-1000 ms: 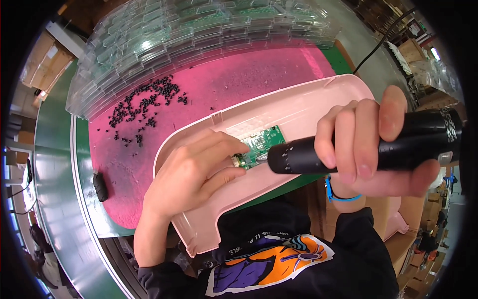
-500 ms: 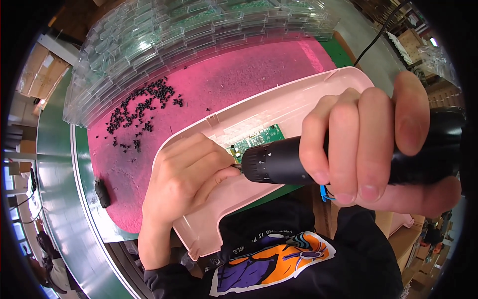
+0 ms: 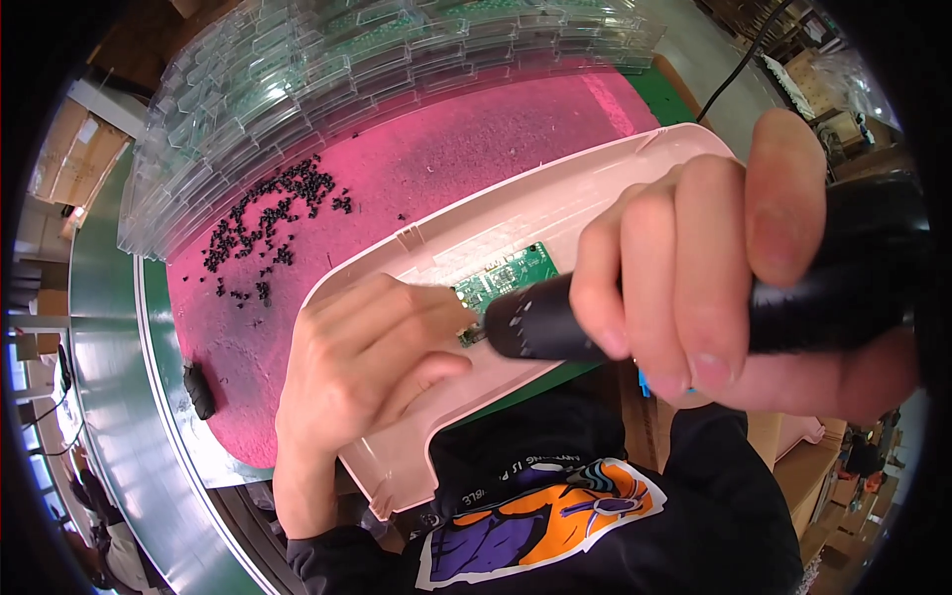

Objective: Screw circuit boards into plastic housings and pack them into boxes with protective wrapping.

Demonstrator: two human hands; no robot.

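My right hand (image 3: pixel 684 268) is wrapped round a black electric screwdriver (image 3: pixel 540 319), held nearly level and pointing left. Its blurred front end is over the near edge of a green circuit board (image 3: pixel 511 276), and the bit cannot be made out. The board lies inside a pale pink plastic shell (image 3: pixel 585 193). At the board's left end my left hand (image 3: pixel 357 347) hovers over the shell, thumb and forefinger apart with nothing visible between them. Its other fingers are bent and partly hidden.
Small black screws (image 3: pixel 268 218) are scattered on the pink mat (image 3: pixel 436 164). Behind them rise stacked clear plastic trays (image 3: pixel 288 79) with green boards inside. A small black object (image 3: pixel 198 392) lies at the mat's left edge. A black cable (image 3: pixel 744 59) hangs at the far right.
My left thumb and forefinger have parted from their pinch by the screwdriver's tip. The screwdriver has tilted and shifted slightly, uncovering more of the circuit board.
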